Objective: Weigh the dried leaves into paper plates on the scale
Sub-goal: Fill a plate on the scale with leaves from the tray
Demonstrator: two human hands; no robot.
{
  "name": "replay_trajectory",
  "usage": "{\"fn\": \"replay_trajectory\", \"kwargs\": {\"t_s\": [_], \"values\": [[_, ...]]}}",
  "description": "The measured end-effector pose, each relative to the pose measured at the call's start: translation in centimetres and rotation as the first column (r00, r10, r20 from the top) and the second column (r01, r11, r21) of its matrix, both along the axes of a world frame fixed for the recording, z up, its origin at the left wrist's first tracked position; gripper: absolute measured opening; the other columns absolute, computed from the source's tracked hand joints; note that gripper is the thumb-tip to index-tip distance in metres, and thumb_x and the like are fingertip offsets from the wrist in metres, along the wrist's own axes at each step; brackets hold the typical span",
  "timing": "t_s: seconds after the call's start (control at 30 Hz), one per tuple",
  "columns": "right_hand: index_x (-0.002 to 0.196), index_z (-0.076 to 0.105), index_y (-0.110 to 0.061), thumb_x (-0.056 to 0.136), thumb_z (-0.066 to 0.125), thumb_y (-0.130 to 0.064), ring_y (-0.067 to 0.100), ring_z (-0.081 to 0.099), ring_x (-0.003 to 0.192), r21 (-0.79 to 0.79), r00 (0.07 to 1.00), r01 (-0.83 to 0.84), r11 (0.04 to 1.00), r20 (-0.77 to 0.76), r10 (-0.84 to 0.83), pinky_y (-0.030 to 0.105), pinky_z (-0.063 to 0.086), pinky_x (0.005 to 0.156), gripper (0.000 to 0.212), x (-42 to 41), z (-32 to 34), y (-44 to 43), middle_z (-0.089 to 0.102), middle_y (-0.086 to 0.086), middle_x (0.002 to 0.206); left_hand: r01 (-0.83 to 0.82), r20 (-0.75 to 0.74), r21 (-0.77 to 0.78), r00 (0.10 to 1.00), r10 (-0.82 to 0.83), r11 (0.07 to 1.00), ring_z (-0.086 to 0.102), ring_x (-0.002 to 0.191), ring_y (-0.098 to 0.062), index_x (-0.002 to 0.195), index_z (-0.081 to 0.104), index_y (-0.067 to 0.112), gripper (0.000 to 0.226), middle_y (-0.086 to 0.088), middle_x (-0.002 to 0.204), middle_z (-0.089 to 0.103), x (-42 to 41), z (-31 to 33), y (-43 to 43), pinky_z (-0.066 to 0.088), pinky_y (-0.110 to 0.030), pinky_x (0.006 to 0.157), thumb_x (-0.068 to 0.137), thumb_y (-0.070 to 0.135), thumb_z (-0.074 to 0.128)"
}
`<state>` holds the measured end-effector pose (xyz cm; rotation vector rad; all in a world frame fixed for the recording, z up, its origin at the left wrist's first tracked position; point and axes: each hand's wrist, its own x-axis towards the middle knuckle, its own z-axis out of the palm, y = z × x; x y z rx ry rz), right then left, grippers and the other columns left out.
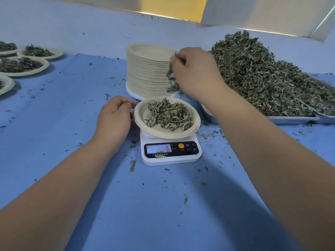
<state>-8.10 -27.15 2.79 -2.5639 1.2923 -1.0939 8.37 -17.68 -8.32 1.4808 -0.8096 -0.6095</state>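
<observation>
A paper plate [143, 113] with a small heap of dried leaves [169, 115] sits on a white digital scale [170, 158] whose display reads 6. My left hand [113, 118] has its fingers curled at the plate's left rim; whether they grip the rim I cannot tell. Above the plate's far edge my right hand [195, 73] grips a bunch of dried leaves [171, 77] that hangs from the fingers. A big pile of dried leaves [262, 73] fills metal trays [293, 119] on the right.
A tall stack of unused paper plates [147, 69] stands just behind the scale. Several filled plates [25, 64] lie at the far left. Leaf crumbs are scattered over the blue table cover [63, 115].
</observation>
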Motion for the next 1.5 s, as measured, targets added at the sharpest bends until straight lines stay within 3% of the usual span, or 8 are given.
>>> {"fn": "replay_trajectory", "kwargs": {"t_s": [0.2, 0.4, 0.67, 0.8, 0.97, 1.13, 1.27, 1.5], "values": [[0.076, 0.052, -0.013, 0.103, 0.042, -0.03, 0.026, 0.051, 0.07, 0.002, 0.97, -0.073, 0.997, -0.234, 0.071, 0.034, 0.034, 0.058, 0.034, 3.4, -2.8, 2.6, 0.053, 0.003, 0.07, 0.024, -0.044, -0.029, 0.999, -0.025, 0.999, 0.073, 0.073, -0.013, 0.089, 0.068, 0.019, 0.025, -0.006, 0.099, 0.075, 0.2, -0.1, 0.1, 0.063, -0.044, 0.073, 0.093, 0.014, 0.044], [0.069, 0.039, -0.021, 0.105, 0.042, -0.033, 0.022, 0.044, 0.064, 0.001, 0.962, -0.066, 0.998, -0.265, 0.063, 0.034, 0.033, 0.059, 0.038, 2.6, -3.0, 2.2, 0.044, -0.004, 0.065, 0.028, 0.029, 0.0, 0.999, -0.028, 1.0, 0.071, 0.094, -0.025, 0.091, 0.069, 0.025, 0.027, 0.0, 0.102, 0.073, 0.1, 0.1, 0.3, 0.059, -0.054, 0.09, 0.083, 0.031, 0.043], [0.07, 0.052, -0.018, 0.104, 0.044, -0.03, 0.009, 0.045, 0.054, 0.05, 0.997, -0.026, 0.998, 0.077, 0.022, 0.028, 0.036, 0.053, 0.037, -0.1, -2.7, 0.8, 0.051, -0.005, 0.062, 0.031, 0.123, 0.014, 0.992, -0.033, 0.999, 0.067, 0.095, -0.02, 0.091, 0.067, 0.031, 0.026, 0.013, 0.091, 0.069, -0.1, -0.1, 0.2, 0.055, -0.053, 0.093, 0.084, 0.039, 0.043], [0.063, 0.04, -0.022, 0.105, 0.045, -0.032, 0.0, 0.038, 0.045, 0.054, 0.991, 0.049, 0.997, 0.122, -0.055, 0.018, 0.027, 0.045, 0.043, -2.0, -4.3, -0.1, 0.041, -0.007, 0.057, 0.063, 0.276, -0.046, 0.96, -0.047, 0.997, 0.058, 0.094, 0.008, 0.111, 0.057, 0.036, 0.029, 0.027, 0.1, 0.063, -0.6, -0.1, 0.6, 0.046, -0.016, 0.085, 0.092, 0.05, 0.039], [0.063, 0.034, -0.024, 0.104, 0.046, -0.033, -0.001, 0.038, 0.05, 0.014, 0.977, 0.092, 0.996, 0.194, -0.092, 0.017, 0.029, 0.048, 0.044, -3.6, -5.9, 0.0, 0.037, -0.006, 0.056, 0.154, 0.452, -0.107, 0.887, -0.09, 0.982, 0.049, 0.127, -0.008, 0.138, 0.05, 0.036, 0.045, 0.02, 0.133, 0.049, -1.9, 0.2, 1.4, 0.035, -0.019, 0.099, 0.097, 0.054, 0.04], [0.063, 0.032, -0.024, 0.105, 0.046, -0.031, 0.001, 0.039, 0.05, 0.012, 0.976, 0.075, 0.997, 0.204, -0.076, 0.018, 0.026, 0.047, 0.044, -4.0, -6.3, 0.1, 0.036, -0.006, 0.056, 0.151, 0.422, -0.082, 0.901, -0.103, 0.985, 0.046, 0.107, 0.023, 0.136, 0.052, 0.035, 0.044, 0.024, 0.124, 0.052, -1.6, 0.2, 1.4, 0.029, 0.002, 0.083, 0.097, 0.051, 0.04], [0.063, 0.032, -0.025, 0.105, 0.046, -0.032, -0.001, 0.039, 0.051, 0.018, 0.977, 0.075, 0.997, 0.197, -0.077, 0.016, 0.027, 0.047, 0.045, -3.9, -6.6, 0.0, 0.036, -0.005, 0.056, 0.13, 0.371, -0.063, 0.924, -0.098, 0.989, 0.05, 0.122, -0.006, 0.13, 0.053, 0.04, 0.039, 0.014, 0.127, 0.054, -1.2, 0.0, 1.1, 0.032, -0.009, 0.088, 0.095, 0.051, 0.039], [0.071, 0.044, -0.017, 0.105, 0.046, -0.033, 0.002, 0.038, 0.05, -0.038, 0.956, 0.127, 0.991, 0.272, -0.112, 0.019, 0.027, 0.048, 0.037, -5.4, -6.3, -1.2, 0.038, -0.008, 0.057, 0.143, 0.401, -0.049, 0.909, -0.111, 0.989, 0.047, 0.121, 0.005, 0.132, 0.051, 0.039, 0.039, 0.015, 0.13, 0.051, -1.2, -0.2, 1.1, 0.028, -0.003, 0.082, 0.095, 0.05, 0.043]]}}
